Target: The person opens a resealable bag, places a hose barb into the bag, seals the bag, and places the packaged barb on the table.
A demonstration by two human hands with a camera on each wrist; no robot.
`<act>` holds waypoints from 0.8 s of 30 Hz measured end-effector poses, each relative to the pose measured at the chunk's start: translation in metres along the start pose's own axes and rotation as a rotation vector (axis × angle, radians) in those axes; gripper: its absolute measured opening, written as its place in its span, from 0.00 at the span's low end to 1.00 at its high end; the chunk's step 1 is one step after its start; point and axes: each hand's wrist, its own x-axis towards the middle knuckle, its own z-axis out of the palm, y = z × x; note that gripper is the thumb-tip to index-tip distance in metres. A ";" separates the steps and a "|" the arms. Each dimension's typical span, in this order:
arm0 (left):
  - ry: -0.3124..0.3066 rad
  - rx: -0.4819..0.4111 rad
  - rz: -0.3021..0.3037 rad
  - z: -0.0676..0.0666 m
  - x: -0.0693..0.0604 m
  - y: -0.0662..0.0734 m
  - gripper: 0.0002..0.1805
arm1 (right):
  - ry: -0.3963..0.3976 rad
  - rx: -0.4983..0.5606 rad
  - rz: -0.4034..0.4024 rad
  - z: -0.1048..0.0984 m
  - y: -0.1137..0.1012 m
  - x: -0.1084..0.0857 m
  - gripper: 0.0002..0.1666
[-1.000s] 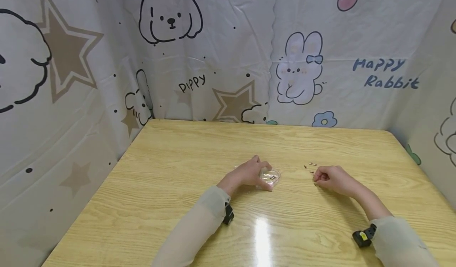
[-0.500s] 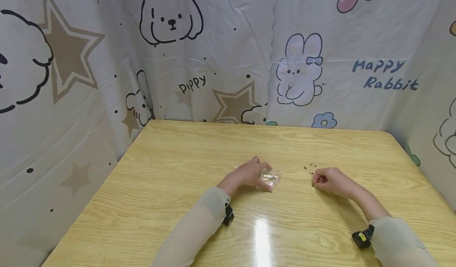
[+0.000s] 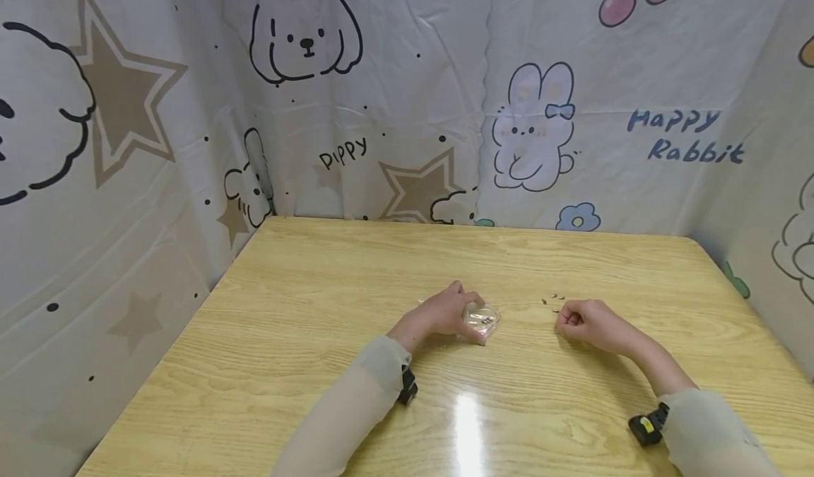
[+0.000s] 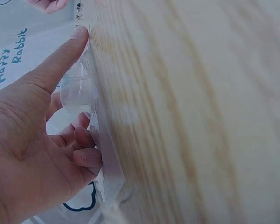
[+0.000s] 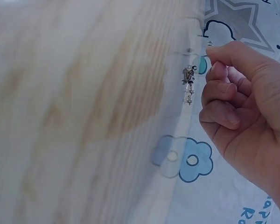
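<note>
A small clear container [image 3: 481,317] with a few tiny dark pieces in it stands at mid-table; its clear wall [image 4: 76,91] shows in the left wrist view. Around its left side curve the fingers and thumb of my left hand [image 3: 440,312], over a thin clear plastic sheet [image 4: 105,154]. To the right, my right hand [image 3: 591,324] is low at the table, its index finger and thumb pinching a tiny metallic piece [image 5: 210,44]. Several small metallic pieces [image 3: 555,296] lie just beyond that hand, and show as a cluster [image 5: 189,77] in the right wrist view.
The light wooden table [image 3: 305,272] extends around both hands. Behind it and at both sides hangs a pale printed curtain [image 3: 394,95] with cartoon animals, stars and lettering. Black wrist cameras sit at the left cuff [image 3: 408,385] and the right cuff [image 3: 647,426].
My right hand has shifted slightly left and its fingertips have closed together. My left hand stays in place at the container. The head view has tilted up slightly.
</note>
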 end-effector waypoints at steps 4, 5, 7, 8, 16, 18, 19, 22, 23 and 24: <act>0.002 0.006 0.002 0.000 0.000 0.000 0.41 | 0.019 0.017 -0.010 0.000 -0.001 0.002 0.02; 0.002 0.007 0.003 0.000 0.001 0.000 0.41 | 0.020 0.018 -0.017 0.001 -0.002 0.002 0.02; 0.001 0.004 0.001 0.000 0.001 -0.001 0.41 | 0.023 0.027 -0.032 0.002 -0.003 0.005 0.03; 0.000 0.002 0.000 0.000 0.001 -0.001 0.41 | 0.025 0.029 -0.039 0.003 -0.004 0.006 0.03; -0.002 0.003 -0.003 0.002 0.003 -0.002 0.41 | 0.012 0.056 -0.065 0.010 -0.017 0.022 0.02; -0.002 0.002 -0.002 0.002 0.003 -0.002 0.41 | 0.005 0.071 -0.065 0.013 -0.020 0.027 0.03; -0.003 0.002 -0.003 0.002 0.003 -0.002 0.41 | 0.001 0.074 -0.068 0.014 -0.022 0.029 0.03; -0.005 -0.001 -0.009 0.001 0.002 -0.002 0.41 | -0.005 0.074 -0.076 0.018 -0.027 0.037 0.04; -0.005 -0.003 -0.012 0.001 0.002 -0.002 0.41 | -0.008 0.074 -0.077 0.019 -0.028 0.039 0.03; -0.007 -0.003 -0.013 0.001 0.002 -0.002 0.41 | -0.009 0.070 -0.081 0.020 -0.030 0.042 0.03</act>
